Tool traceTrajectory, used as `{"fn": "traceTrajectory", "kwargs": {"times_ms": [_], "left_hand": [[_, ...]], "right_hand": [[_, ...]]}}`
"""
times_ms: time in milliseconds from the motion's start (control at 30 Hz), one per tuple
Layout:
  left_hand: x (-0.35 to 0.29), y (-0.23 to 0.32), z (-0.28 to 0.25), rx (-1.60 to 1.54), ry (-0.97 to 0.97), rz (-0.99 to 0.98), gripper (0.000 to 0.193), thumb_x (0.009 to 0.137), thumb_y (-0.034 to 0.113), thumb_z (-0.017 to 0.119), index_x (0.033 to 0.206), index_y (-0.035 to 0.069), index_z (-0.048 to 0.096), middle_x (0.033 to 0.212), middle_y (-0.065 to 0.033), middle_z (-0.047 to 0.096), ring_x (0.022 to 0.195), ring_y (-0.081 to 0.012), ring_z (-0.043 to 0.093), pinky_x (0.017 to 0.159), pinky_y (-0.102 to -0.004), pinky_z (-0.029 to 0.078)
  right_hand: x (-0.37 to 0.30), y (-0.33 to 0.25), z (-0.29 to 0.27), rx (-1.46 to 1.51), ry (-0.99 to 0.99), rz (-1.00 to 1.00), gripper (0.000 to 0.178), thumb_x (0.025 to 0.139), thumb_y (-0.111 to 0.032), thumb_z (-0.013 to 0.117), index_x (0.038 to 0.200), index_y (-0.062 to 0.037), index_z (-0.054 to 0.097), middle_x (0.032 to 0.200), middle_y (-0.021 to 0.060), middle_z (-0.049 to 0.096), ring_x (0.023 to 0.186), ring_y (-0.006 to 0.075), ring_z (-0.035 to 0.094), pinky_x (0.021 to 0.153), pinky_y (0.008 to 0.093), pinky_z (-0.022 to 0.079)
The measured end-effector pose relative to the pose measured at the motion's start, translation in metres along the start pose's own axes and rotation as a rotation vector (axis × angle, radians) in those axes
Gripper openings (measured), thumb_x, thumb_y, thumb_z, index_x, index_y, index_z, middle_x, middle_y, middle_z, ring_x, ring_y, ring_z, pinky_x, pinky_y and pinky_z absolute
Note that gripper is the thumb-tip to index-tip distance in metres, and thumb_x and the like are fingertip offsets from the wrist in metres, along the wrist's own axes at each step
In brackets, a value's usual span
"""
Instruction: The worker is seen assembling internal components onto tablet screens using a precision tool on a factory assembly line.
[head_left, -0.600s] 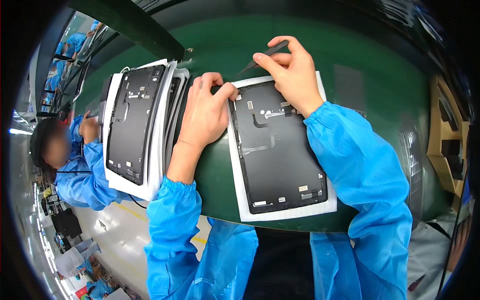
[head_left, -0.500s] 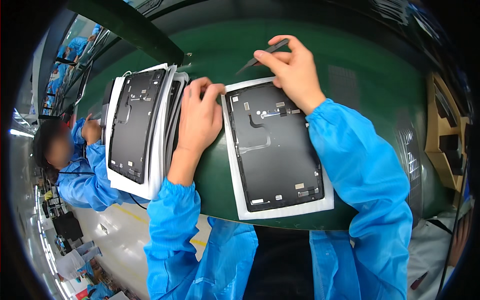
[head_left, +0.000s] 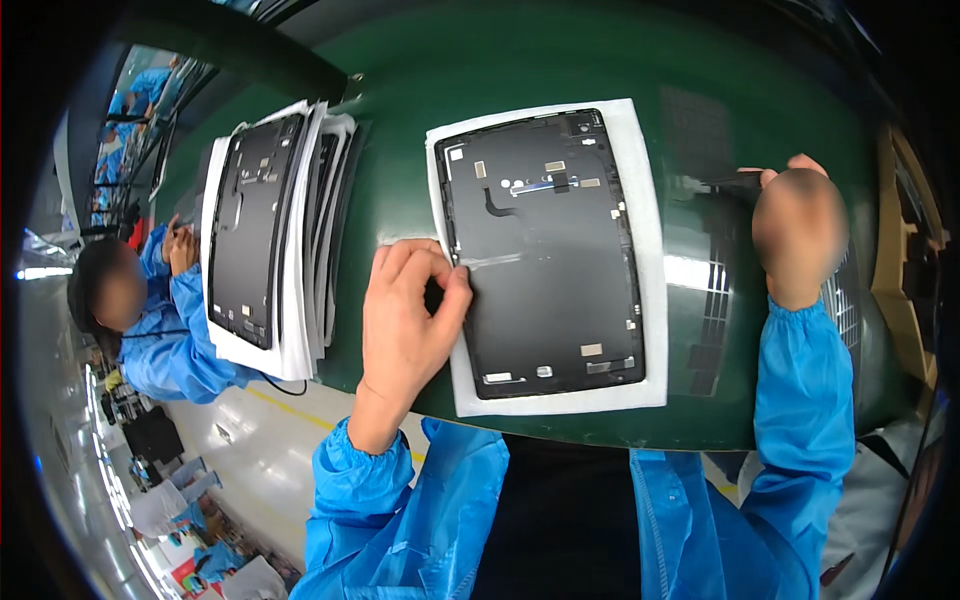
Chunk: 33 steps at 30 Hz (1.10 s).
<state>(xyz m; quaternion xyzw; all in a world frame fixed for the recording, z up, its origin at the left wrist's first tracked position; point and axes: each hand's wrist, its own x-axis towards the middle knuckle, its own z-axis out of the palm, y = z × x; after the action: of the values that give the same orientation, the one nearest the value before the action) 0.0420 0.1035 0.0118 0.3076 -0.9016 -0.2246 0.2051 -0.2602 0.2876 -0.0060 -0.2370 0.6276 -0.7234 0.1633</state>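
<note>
A black tablet back cover (head_left: 560, 310) lies on a white foam sheet (head_left: 648, 250) in front of me. At the cover's left edge my left hand (head_left: 410, 315) is closed, thumb and forefinger pinched together by the end of a clear, shiny strip (head_left: 505, 260). What those fingertips hold, if anything, is too small to make out. Off to the right, blurred by motion, my right hand (head_left: 800, 235) is closed on dark tweezers (head_left: 728, 182). Their tips point left, over a see-through sheet of dark patches (head_left: 698, 145) on the green table.
A stack of similar covers (head_left: 250, 230) with white sheets between them stands at the left. Behind it, a co-worker in blue sits with hands together (head_left: 180, 248). Another sheet of dark pieces (head_left: 712, 320) and a cardboard box (head_left: 897, 270) are at the right. A dark post (head_left: 250, 50) slants across the back.
My right hand has swung from above the cover to the right with the tweezers. My left hand has moved from the cover's upper left corner down its left edge. The view has shifted slightly.
</note>
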Motion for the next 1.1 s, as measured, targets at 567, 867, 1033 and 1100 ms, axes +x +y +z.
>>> {"fn": "traceTrajectory", "kwargs": {"times_ms": [567, 867, 1033, 1100], "left_hand": [[0.216, -0.100, 0.015, -0.485, 0.460, -0.226, 0.021, 0.089, 0.013, 0.069, 0.101, -0.003, 0.064, 0.095, -0.0072, 0.067, 0.093, -0.0182, 0.062, 0.084, -0.0317, 0.048], [0.133, -0.011, 0.058, 0.260, 0.191, 0.211, 0.029, 0.085, 0.026, 0.069, 0.108, 0.009, 0.064, 0.107, -0.0099, 0.054, 0.102, -0.0298, 0.052, 0.086, -0.0429, 0.042], [0.151, -0.024, 0.061, 0.253, 0.205, 0.081, 0.044, 0.088, 0.034, 0.066, 0.120, 0.004, 0.059, 0.123, -0.0172, 0.052, 0.118, -0.0370, 0.047, 0.102, -0.0468, 0.038], [0.155, -0.033, 0.064, 0.354, 0.244, 0.092, 0.053, 0.090, 0.037, 0.064, 0.129, 0.002, 0.056, 0.135, -0.0223, 0.048, 0.125, -0.0395, 0.045, 0.106, -0.0451, 0.037]], "right_hand": [[-0.001, -0.003, -0.001, 0.095, -0.040, 0.127, 0.030, 0.089, -0.005, 0.069, 0.110, -0.0066, 0.048, 0.075, 0.0040, 0.067, 0.052, 0.0015, 0.041, 0.045, 0.0204, 0.027], [0.005, -0.003, -0.003, 0.042, -0.041, 0.163, 0.030, 0.089, -0.003, 0.068, 0.111, -0.0059, 0.047, 0.073, 0.0046, 0.066, 0.053, 0.0016, 0.041, 0.046, 0.0202, 0.027], [0.003, -0.002, -0.003, 0.028, -0.035, 0.154, 0.029, 0.089, -0.002, 0.067, 0.110, -0.0055, 0.048, 0.071, 0.0044, 0.065, 0.053, 0.0037, 0.043, 0.048, 0.0207, 0.030], [0.003, -0.003, -0.002, 0.030, -0.036, 0.148, 0.029, 0.089, -0.003, 0.067, 0.110, -0.0052, 0.048, 0.069, 0.0039, 0.063, 0.053, 0.0043, 0.044, 0.048, 0.0208, 0.031]]}}
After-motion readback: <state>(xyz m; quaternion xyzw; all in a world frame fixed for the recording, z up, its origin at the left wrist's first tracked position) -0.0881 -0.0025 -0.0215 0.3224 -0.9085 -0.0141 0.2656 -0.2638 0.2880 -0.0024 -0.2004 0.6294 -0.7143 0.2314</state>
